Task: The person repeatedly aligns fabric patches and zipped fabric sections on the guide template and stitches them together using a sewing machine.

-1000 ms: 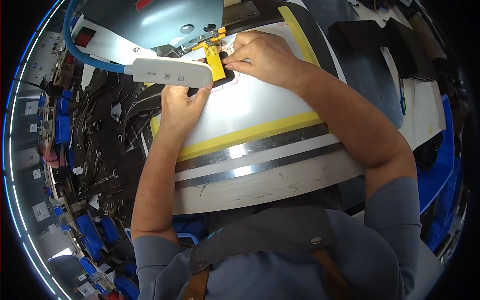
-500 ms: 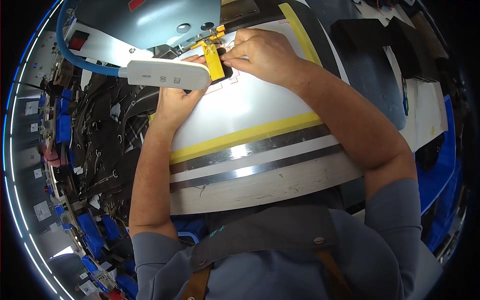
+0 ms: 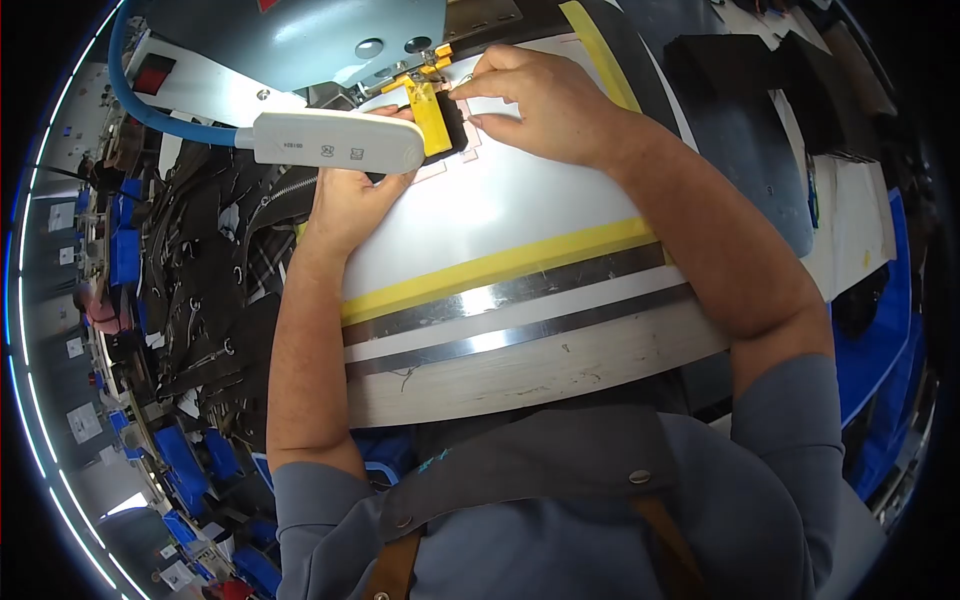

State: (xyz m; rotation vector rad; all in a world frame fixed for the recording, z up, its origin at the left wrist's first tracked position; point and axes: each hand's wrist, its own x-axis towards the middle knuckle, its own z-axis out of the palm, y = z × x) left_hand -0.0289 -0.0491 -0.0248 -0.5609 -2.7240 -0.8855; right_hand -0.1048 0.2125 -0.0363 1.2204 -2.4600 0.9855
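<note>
A small black piece (image 3: 455, 143) is seen near the top middle, partly hidden under a flat yellow strip (image 3: 430, 122), on a smooth white sheet (image 3: 480, 215). The right hand (image 3: 550, 105) is held palm down, with its fingers bent. Its first fingertip is put by the piece's edge, and a gap is seen between that finger and the thumb; whether anything is pinched cannot be told. The left hand (image 3: 352, 205) is partly hidden by a long white cover (image 3: 340, 142) with round ends, so its grip cannot be told. Its fingertips are seen just beside the strip. Small grey marks are printed on the cover, too small to be read. A blue tube (image 3: 152, 112) is joined to it. The sheet is edged with yellow tape (image 3: 500, 268). Black cloth (image 3: 205, 250) with metal zips is heaped at the left.
</note>
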